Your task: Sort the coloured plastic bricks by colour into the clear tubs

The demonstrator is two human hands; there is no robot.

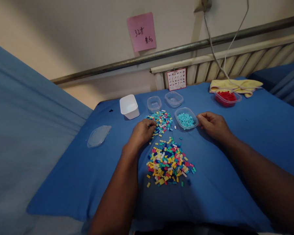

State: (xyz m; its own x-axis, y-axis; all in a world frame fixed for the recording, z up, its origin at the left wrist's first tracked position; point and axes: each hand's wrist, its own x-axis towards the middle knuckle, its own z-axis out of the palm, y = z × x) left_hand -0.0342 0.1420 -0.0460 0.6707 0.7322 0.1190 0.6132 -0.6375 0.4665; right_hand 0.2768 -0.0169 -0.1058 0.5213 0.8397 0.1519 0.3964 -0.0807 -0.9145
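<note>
My left hand (pixel 144 131) rests at the left edge of the farther pile of small coloured toy bricks (pixel 164 120). Its fingers are curled in, and what they pinch, if anything, is hidden. My right hand (pixel 215 126) has thumb and fingers closed at the right rim of a clear plastic tub (pixel 195 124). Light-blue bricks (pixel 186 119) lie inside that tub. Closer to me spreads a second mixed pile of bricks (pixel 168 163), mostly yellow, with red, green, white and dark blue ones.
Behind the piles stand a white tub (pixel 131 114) and two clear tubs (pixel 154 105), (pixel 173 99). A clear lid (pixel 99 136) lies left. Red pieces (pixel 225 96) fill a tub beside a yellow cloth (pixel 235 85). A picture card (pixel 176 79) leans on the radiator (pixel 198 70).
</note>
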